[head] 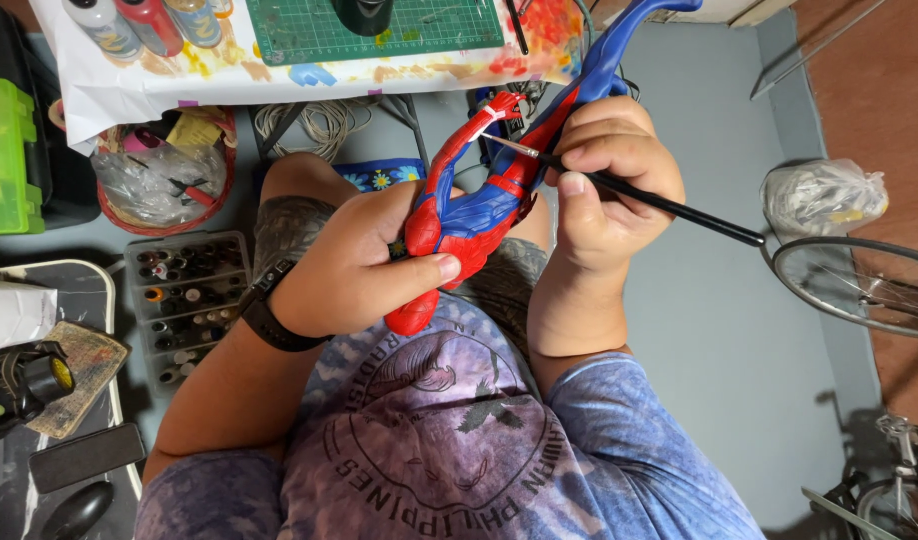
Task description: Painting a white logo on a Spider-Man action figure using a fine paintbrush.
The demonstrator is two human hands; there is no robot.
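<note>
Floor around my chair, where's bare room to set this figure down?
Bare grey floor lies to the right, between the right hand and the bicycle wheel, below the plastic bag. The left is crowded: paint tray, basket, side table.

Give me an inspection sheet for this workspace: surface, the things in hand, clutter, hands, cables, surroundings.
Surface: paint-stained paper under a green cutting mat.
Things in hand: red and blue action figure; black paintbrush, tip at the figure's arm.
Clutter: spray cans, tray of paint bottles, basket.
Hands: left hand grips the figure; right hand holds the paintbrush.
Cables: coiled cord under the table.
Surroundings: bicycle wheel, plastic bag.
</note>
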